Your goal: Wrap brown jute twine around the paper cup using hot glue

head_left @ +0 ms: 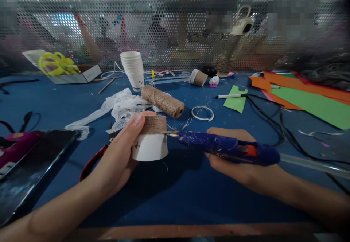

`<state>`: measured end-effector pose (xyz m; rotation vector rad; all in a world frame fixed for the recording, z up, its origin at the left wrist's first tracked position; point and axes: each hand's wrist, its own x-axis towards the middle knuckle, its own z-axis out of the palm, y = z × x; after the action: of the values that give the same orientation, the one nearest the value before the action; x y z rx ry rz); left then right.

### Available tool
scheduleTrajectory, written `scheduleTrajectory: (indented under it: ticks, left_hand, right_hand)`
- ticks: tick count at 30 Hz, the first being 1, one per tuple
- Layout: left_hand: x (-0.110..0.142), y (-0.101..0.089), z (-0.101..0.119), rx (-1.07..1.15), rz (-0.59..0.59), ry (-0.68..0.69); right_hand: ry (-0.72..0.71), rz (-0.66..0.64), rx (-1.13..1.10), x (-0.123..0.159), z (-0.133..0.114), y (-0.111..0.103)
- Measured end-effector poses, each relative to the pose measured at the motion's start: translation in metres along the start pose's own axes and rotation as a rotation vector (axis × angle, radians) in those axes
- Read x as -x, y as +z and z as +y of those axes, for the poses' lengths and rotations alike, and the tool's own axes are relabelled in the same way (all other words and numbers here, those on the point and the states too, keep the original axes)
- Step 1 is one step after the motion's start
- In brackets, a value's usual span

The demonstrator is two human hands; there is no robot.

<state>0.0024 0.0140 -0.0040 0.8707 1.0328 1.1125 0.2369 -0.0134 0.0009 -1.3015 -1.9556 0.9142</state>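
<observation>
My left hand (121, 145) is closed round a white paper cup (150, 148), held upside down above the blue table. Brown twine (154, 124) is wrapped in rows round the cup's upper half. In my right hand (232, 165) is a dark blue hot glue gun (210, 142), with a clear glue stick (308, 163) out of its back end. Its metal nozzle meets the cup's side at the lowest row of twine. Behind the cup lies a roll of twine (163, 101), and white lace (123, 107) is heaped beside it.
A phone (35, 169) and red-handled scissors (93, 162) lie at left. Stacked paper cups (132, 69), a white ring (202, 113) and a twine-wrapped cup (198, 77) stand or lie farther back. Coloured paper (308, 100) and black cables (290, 136) are at right; a perforated metal screen (164, 23) rises behind.
</observation>
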Motion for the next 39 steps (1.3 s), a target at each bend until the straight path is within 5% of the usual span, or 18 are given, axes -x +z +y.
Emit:
scheduleTrajectory:
  ticks: [5, 11, 26, 39]
  left_hand:
    - [-0.003, 0.001, -0.002, 0.03, 0.041, -0.015]
    - [-0.001, 0.005, -0.002, -0.082, -0.01, -0.071]
    - [0.003, 0.009, -0.008, -0.142, -0.071, -0.074]
    - [0.004, 0.008, -0.008, -0.148, -0.099, -0.078]
  right_hand:
    - [-0.099, 0.02, 0.061, 0.0, 0.0, -0.004]
    - [-0.143, 0.249, -0.073, -0.001, 0.004, 0.004]
    - [-0.036, 0.131, -0.29, -0.011, 0.011, 0.019]
    - [0.035, 0.157, -0.275, -0.012, 0.011, 0.018]
